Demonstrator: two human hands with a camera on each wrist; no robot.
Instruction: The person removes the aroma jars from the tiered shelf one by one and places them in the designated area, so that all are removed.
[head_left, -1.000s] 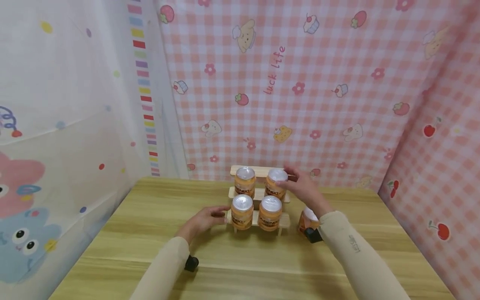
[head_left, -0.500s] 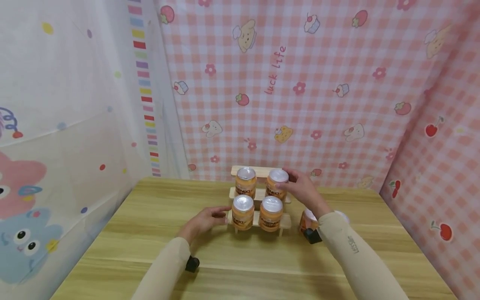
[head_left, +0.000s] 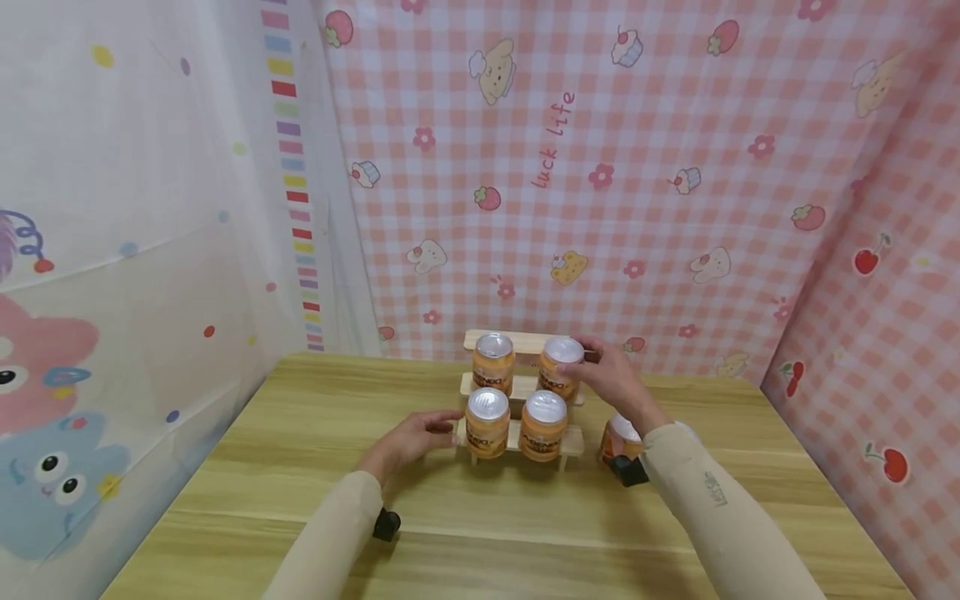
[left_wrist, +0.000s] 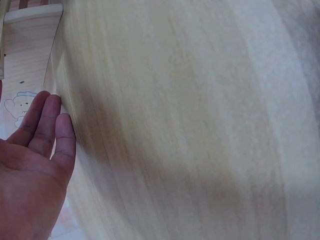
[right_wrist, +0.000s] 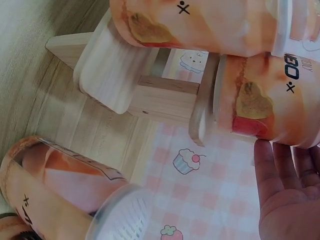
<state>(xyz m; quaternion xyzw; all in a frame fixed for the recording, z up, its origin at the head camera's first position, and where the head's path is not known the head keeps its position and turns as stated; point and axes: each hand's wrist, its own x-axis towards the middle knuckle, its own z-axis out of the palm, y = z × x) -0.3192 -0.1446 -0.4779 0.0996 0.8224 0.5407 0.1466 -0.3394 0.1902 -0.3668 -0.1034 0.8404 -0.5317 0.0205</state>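
Observation:
A stepped wooden rack (head_left: 521, 387) holds orange cans with silvery lids. On its middle step my right hand (head_left: 611, 379) grips the right can (head_left: 561, 371), thumb in front and fingers around the far side. The right wrist view shows that hand's fingertips against the side of the same can (right_wrist: 280, 100). Beside it stands the left can (head_left: 492, 367). Two more, a front left can (head_left: 487, 425) and a front right can (head_left: 543, 427), stand upright on the lowest step. My left hand (head_left: 412, 437) is at the rack's left end, fingers extended, holding no can.
To the right of the rack, another orange can (head_left: 618, 440) stands on the wooden table (head_left: 450, 533), partly behind my right wrist. Part of a further pale lid shows beyond the sleeve (head_left: 686, 467). A pink checked cloth (head_left: 570, 208) hangs behind the table.
The right can on the middle step has shifted slightly rightward in my right hand, widening the gap to its neighbour. My left hand stays at the rack's left end.

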